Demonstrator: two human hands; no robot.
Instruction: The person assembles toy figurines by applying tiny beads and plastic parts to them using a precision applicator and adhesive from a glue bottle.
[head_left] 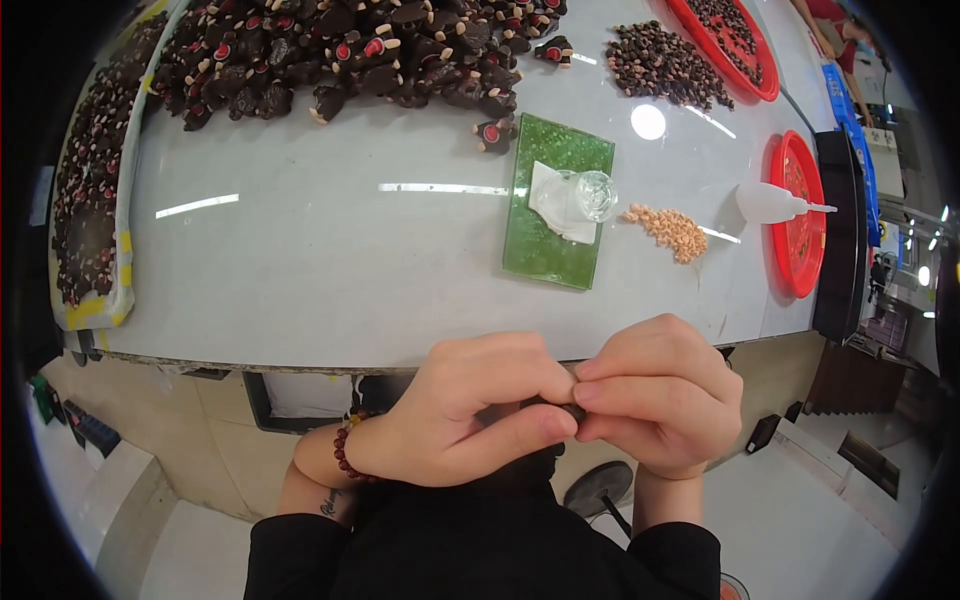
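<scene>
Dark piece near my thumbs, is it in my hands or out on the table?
Held: the dark piece shows pinched between your left hand and right hand, which hide most of it.

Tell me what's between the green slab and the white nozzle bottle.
In the head view, a small heap of tan bits lies between slab and bottle.

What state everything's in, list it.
Left hand, pinching dark piece
Right hand, pinching it too
Dark piece, mostly hidden
Glass cup, on white tissue
Squeeze bottle, nozzle rightward
Tan bits, heaped
Dark bits, heaped
Far red tray, partly filled
Near red tray, sparsely filled
White tray, crowded
Dark figures, piled
</scene>
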